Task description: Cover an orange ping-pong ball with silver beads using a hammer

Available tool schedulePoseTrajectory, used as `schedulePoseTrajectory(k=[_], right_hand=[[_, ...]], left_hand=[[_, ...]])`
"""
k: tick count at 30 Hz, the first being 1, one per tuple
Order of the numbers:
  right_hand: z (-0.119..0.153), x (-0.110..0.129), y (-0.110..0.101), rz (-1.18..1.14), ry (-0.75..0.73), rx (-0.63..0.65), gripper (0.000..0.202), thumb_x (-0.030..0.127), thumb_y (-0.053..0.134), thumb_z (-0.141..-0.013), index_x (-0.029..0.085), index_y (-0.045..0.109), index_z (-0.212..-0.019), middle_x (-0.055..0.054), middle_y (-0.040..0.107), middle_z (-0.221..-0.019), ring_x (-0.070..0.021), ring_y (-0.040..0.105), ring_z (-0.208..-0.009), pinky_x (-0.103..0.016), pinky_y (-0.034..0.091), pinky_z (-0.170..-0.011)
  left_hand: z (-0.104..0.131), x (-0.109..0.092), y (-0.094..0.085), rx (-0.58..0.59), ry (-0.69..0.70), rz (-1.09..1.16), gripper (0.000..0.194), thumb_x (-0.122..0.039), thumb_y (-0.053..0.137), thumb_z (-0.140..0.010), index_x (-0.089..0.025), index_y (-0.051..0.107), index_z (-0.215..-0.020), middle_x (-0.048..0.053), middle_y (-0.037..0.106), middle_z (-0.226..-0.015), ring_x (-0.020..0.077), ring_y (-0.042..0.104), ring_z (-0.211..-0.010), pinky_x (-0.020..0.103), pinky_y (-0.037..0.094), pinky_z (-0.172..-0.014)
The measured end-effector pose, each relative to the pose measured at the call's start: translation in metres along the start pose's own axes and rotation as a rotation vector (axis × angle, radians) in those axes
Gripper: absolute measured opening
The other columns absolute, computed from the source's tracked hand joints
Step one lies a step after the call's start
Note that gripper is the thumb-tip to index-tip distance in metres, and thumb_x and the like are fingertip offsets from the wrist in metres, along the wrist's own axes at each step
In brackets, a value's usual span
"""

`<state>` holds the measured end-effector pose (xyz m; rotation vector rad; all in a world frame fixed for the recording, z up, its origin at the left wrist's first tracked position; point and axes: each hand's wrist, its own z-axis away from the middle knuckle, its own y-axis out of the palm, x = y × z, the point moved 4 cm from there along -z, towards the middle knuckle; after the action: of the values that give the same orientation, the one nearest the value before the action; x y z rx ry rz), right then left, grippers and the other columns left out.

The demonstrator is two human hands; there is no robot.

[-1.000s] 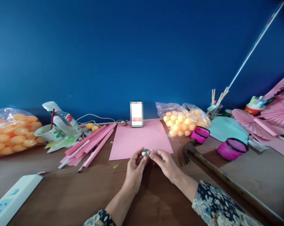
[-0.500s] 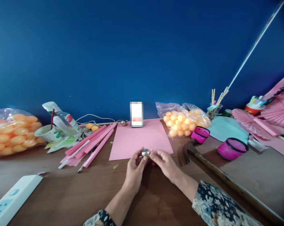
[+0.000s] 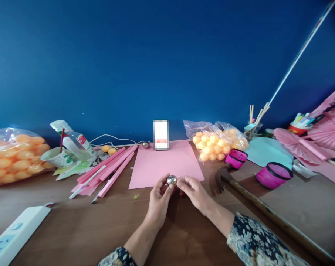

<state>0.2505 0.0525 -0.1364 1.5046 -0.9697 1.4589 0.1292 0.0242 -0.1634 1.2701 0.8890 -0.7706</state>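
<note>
A small shiny silver ball [image 3: 171, 180] sits between the thumb and fingers of my left hand [image 3: 159, 199], which is closed on it. Close against the ball's right side, my right hand [image 3: 193, 192] is pinched on something too small to make out. Both hands are held over the near edge of a pink paper sheet [image 3: 164, 164] on the brown table. A second silver ball [image 3: 146, 145] lies at the sheet's far left corner, beside an upright blurred-out white rectangle [image 3: 161, 135].
Pink paper strips [image 3: 112, 170] and a power strip [image 3: 17, 232] lie to the left, near a bag of orange balls [image 3: 17, 157]. On the right are another such bag [image 3: 212, 144], a hammer [image 3: 250, 195] and two magenta rings [image 3: 274, 176]. A blue wall [image 3: 156, 66] stands behind.
</note>
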Motion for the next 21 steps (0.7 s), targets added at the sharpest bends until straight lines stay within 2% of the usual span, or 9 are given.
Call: schedulePoseTrajectory(k=[9, 21], right_hand=[[0.0000, 0.0007, -0.0008, 0.027, -0.009, 0.005, 0.029, 0.044, 0.055, -0.078, 0.016, 0.055, -0.070, 0.002, 0.050, -0.064, -0.0116, 0.047, -0.062, -0.024, 0.042, -0.060], [0.0003, 0.0014, -0.0004, 0.004, 0.005, 0.003, 0.028, 0.043, 0.057, -0.077, 0.016, 0.055, -0.070, 0.003, 0.050, -0.064, -0.0109, 0.046, -0.061, -0.024, 0.041, -0.060]], left_hand=[[0.0012, -0.0018, 0.0005, -0.011, -0.005, -0.007, 0.047, -0.026, 0.064, -0.072, -0.019, 0.052, -0.117, 0.009, 0.062, -0.113, 0.0220, 0.059, -0.102, 0.038, 0.043, -0.093], [0.0010, -0.0019, 0.0007, -0.007, 0.006, -0.030, 0.048, -0.027, 0.064, -0.073, -0.019, 0.051, -0.118, 0.009, 0.064, -0.110, 0.0210, 0.060, -0.099, 0.038, 0.043, -0.093]])
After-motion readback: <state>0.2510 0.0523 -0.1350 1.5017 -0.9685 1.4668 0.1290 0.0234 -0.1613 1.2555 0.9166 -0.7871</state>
